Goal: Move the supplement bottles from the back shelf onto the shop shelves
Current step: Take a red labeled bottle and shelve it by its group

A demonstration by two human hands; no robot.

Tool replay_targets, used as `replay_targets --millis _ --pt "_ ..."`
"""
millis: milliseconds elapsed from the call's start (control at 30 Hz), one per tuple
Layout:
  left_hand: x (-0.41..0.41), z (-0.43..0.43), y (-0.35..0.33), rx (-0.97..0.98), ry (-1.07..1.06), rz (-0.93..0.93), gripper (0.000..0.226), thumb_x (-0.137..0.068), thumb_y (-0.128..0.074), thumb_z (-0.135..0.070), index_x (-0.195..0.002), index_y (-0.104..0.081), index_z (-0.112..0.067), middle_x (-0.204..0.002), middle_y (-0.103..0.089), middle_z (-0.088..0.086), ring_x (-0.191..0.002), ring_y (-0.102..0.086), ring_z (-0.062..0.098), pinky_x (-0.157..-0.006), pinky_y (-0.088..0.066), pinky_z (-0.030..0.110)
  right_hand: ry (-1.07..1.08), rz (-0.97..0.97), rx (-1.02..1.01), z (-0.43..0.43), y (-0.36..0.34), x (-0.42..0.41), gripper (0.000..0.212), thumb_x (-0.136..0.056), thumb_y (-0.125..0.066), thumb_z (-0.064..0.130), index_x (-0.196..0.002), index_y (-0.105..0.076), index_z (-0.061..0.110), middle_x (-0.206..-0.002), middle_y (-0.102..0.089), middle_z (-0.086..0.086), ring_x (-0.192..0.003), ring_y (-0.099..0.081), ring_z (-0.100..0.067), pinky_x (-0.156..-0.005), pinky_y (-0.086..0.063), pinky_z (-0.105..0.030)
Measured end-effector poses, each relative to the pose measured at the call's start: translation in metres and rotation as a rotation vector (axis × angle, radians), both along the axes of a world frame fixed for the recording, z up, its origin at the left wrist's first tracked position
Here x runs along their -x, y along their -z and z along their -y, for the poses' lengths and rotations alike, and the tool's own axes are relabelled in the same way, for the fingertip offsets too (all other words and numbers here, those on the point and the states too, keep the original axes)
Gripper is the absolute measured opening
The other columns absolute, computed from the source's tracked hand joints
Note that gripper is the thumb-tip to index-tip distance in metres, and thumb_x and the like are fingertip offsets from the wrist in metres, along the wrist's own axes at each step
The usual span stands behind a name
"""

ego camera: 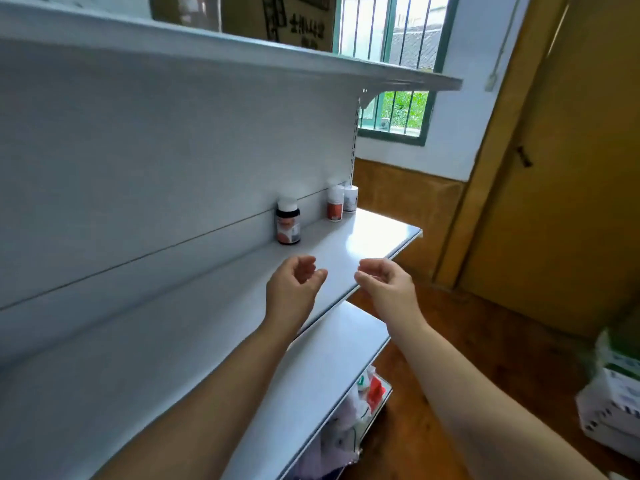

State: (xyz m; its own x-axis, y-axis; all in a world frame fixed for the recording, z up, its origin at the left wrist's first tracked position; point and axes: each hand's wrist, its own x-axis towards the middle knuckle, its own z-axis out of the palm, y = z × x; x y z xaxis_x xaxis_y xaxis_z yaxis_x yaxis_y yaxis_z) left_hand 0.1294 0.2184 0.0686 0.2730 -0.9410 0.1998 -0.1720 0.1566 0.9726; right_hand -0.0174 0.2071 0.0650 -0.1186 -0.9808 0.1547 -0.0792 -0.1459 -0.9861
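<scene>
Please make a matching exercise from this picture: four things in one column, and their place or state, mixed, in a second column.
Things:
1. dark bottle
2. two white bottles
3. left hand
4. cardboard box

Places or states:
A. on the top shelf
B. empty, fingers curled, over the middle shelf
C. at the far end of the middle shelf
D. alone against the back panel, nearest the hands

Pairs: 1-D, 2-C, 3-B, 4-A
</scene>
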Motion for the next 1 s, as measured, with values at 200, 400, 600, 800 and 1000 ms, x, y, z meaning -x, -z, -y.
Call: replay_targets --millis 200,400,600,800,1000 --pt "0.074 0.109 0.022 -0.052 0.006 0.06 0.021 -0.081 -0.066 -0.018 -0.102 -0.062 -0.015 -0.102 -0.067 0.005 -0.095 -0.063 0.018 -0.089 -0.051 0.035 0.008 0.073 -0.075 0.114 0.023 0.074 0.017 -0.084 -0.064 0.013 -0.1 -0.063 0.015 -0.1 -0.066 -0.006 -0.093 -0.063 -0.017 -0.054 -0.051 -0.013" --pt "0.132 0.203 0.034 -0.102 -0.203 0.018 0.024 -0.083 -0.064 -0.018 -0.107 -0.061 -0.014 -0.101 -0.065 0.003 -0.098 -0.062 0.018 -0.092 -0.049 0.034 -0.205 0.028 -0.101 0.237 0.031 0.127 0.019 -0.084 -0.064 0.01 -0.101 -0.061 0.014 -0.096 -0.064 -0.001 -0.089 -0.062 -0.016 -0.075 -0.053 -0.027" --pt "0.152 0.259 0.039 -0.178 -0.386 0.016 0.021 -0.083 -0.064 -0.018 -0.103 -0.061 -0.016 -0.097 -0.064 0.002 -0.095 -0.061 0.02 -0.092 -0.049 0.035 -0.366 -0.071 -0.132 0.331 0.026 0.137 0.026 -0.084 -0.064 0.014 -0.11 -0.058 0.012 -0.105 -0.062 -0.002 -0.094 -0.062 -0.017 -0.081 -0.053 -0.029" --pt "0.134 0.31 0.044 -0.181 -0.512 -0.017 0.017 -0.081 -0.066 -0.014 -0.094 -0.058 -0.021 -0.09 -0.062 0.001 -0.089 -0.059 0.019 -0.091 -0.049 0.035 -0.495 -0.033 -0.176 0.393 0.038 0.106 0.034 -0.083 -0.065 0.008 -0.116 -0.055 0.009 -0.112 -0.06 -0.009 -0.1 -0.058 -0.021 -0.082 -0.048 -0.029" --pt "0.12 0.369 0.045 -0.215 -0.529 -0.046 0.03 -0.075 -0.069 -0.02 -0.103 -0.059 -0.014 -0.096 -0.062 0.006 -0.089 -0.057 0.017 -0.092 -0.047 0.035 -0.529 -0.14 -0.118 0.444 0.04 0.091 0.041 -0.082 -0.066 0.009 -0.121 -0.053 0.012 -0.119 -0.058 -0.008 -0.11 -0.056 -0.021 -0.095 -0.049 -0.037"
